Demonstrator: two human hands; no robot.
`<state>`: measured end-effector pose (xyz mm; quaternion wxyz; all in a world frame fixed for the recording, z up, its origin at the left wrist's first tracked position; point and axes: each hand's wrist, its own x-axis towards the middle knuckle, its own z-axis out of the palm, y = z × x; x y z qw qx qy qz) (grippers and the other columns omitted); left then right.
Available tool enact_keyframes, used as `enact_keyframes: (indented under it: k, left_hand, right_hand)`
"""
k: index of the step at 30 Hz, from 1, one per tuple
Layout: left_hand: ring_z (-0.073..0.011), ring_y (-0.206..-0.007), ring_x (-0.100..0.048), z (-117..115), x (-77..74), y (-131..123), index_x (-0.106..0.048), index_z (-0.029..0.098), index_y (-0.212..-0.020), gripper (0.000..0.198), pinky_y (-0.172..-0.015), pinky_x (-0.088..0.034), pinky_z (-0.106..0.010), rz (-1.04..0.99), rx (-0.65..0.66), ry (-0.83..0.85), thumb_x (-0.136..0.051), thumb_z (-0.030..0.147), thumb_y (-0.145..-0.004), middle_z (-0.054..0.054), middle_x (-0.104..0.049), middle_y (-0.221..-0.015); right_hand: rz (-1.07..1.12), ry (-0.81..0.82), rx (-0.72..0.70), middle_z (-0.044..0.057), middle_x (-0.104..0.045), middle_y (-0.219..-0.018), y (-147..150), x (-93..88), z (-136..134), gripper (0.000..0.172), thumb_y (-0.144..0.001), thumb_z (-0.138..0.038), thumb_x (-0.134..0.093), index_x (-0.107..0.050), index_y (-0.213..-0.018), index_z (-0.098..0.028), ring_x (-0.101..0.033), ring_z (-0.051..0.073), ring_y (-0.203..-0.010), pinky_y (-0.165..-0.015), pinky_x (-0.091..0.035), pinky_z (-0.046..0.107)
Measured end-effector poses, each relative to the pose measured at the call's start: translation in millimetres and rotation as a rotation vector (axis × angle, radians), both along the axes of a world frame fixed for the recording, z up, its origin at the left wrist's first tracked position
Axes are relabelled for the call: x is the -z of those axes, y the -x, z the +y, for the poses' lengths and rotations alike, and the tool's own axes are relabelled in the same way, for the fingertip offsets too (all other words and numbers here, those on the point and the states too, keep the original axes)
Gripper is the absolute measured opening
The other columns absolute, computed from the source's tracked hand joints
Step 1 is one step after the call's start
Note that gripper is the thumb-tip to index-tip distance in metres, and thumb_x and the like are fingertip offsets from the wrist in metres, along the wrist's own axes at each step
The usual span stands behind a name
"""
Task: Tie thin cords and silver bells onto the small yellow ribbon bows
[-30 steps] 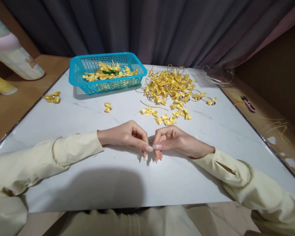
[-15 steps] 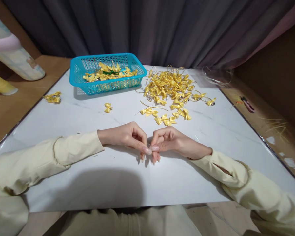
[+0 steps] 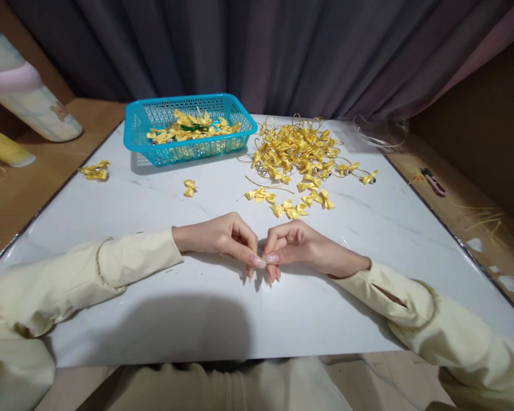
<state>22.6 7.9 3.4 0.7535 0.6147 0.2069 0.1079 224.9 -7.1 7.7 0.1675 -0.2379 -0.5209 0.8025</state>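
Note:
Above the front half of the white table, my left hand and my right hand meet, thumb tips almost touching. Both are closed in a pinch. Something thin and clear seems to sit between the fingertips, too small to name. Just beyond the hands lie several loose yellow ribbon bows. A single bow rests farther left. Behind them spreads a heap of yellow bows with small silver bells and gold cords.
A blue plastic basket with more bows stands at the back left. Some bundled bows lie near the left edge. Pink-handled snips and cord scraps lie on the cardboard at right. A tall bottle stands at far left.
The view has shifted very slightly, so everything sits a few pixels to the right. Both hands keep the same pinch at the same spot.

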Motion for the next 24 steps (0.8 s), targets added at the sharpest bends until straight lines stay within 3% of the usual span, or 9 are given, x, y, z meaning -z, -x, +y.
enact_keyframes:
  k: [24]
  left_hand:
    - [-0.0127, -0.060, -0.065, 0.0, -1.1, -0.6, -0.072, 0.010, -0.068, 0.012, -0.059, -0.050, -0.019, 0.009, -0.011, 0.003, -0.069, 0.020, -0.075, -0.007, -0.070, -0.064]
  right_hand:
    - [-0.007, -0.022, -0.017, 0.005, -0.068, -0.063, 1.0, -2.8, -0.6, 0.012, -0.078, -0.019, -0.066, -0.063, -0.074, -0.008, -0.062, 0.010, -0.054, -0.056, -0.050, 0.021]
